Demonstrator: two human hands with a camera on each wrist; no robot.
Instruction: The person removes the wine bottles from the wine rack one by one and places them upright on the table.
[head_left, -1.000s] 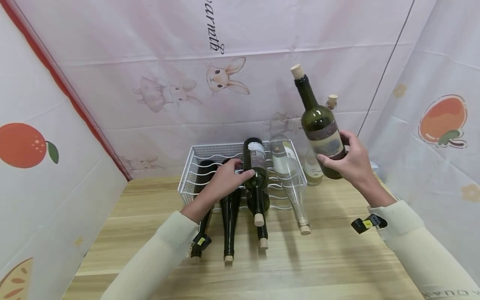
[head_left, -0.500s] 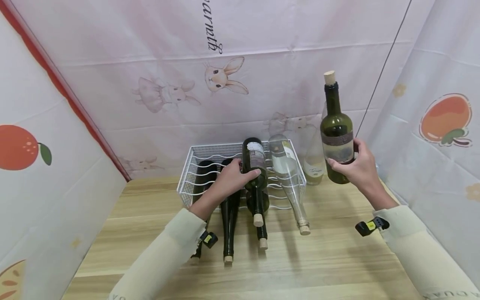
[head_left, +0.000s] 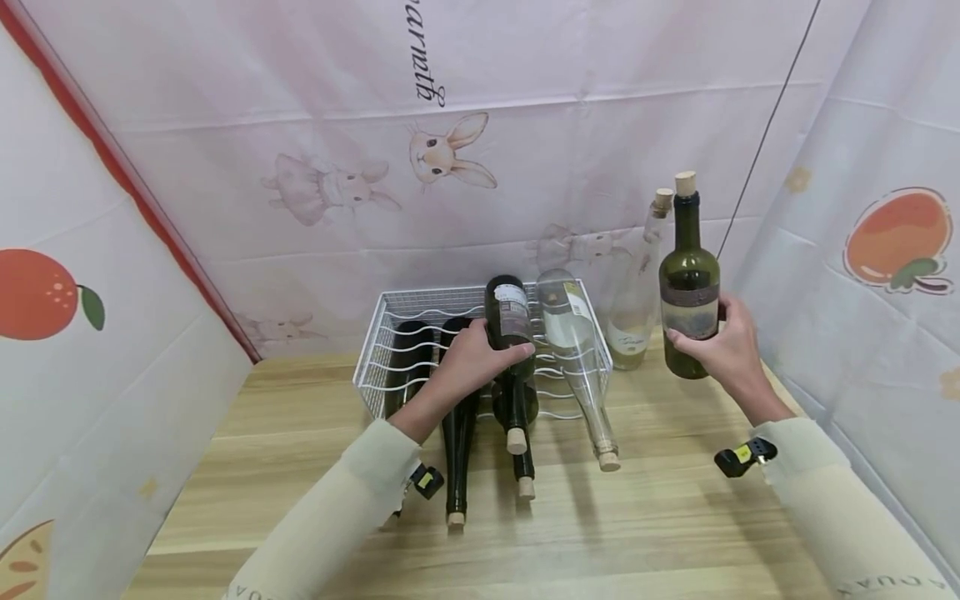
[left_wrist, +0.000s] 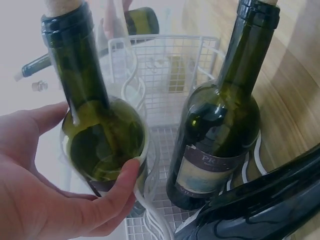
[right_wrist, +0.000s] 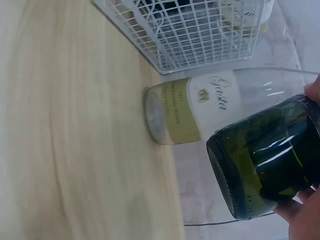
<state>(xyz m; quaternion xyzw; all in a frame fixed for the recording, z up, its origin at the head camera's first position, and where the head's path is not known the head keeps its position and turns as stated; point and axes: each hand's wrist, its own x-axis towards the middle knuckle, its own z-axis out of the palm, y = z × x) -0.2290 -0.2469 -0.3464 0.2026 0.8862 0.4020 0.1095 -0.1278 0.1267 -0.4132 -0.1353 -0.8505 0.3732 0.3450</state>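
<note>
My right hand (head_left: pixel 726 348) grips the lower part of a green wine bottle (head_left: pixel 690 279), corked and upright with its label facing me. In the right wrist view its base (right_wrist: pixel 230 172) hangs above the wooden table. My left hand (head_left: pixel 472 360) holds another green wine bottle (head_left: pixel 512 321) around its shoulder, thumb across the front, as the left wrist view shows. That bottle lies in the white wire rack (head_left: pixel 367 350) with its corked neck toward me. Beneath it lies a further green bottle (left_wrist: pixel 212 130), partly hidden in the head view.
Two dark bottles (head_left: pixel 457 450) lie left in the rack, the outer one partly behind my left arm. A clear bottle (head_left: pixel 577 350) lies in the rack's right side. Another clear bottle (head_left: pixel 628 325) stands between rack and right hand. Printed curtains (head_left: pixel 360 67) enclose the table (head_left: pixel 600 550).
My right hand has carried its bottle right and downward, turning it from tilted to upright. My left hand has shifted slightly right on its bottle, which has stayed in place.
</note>
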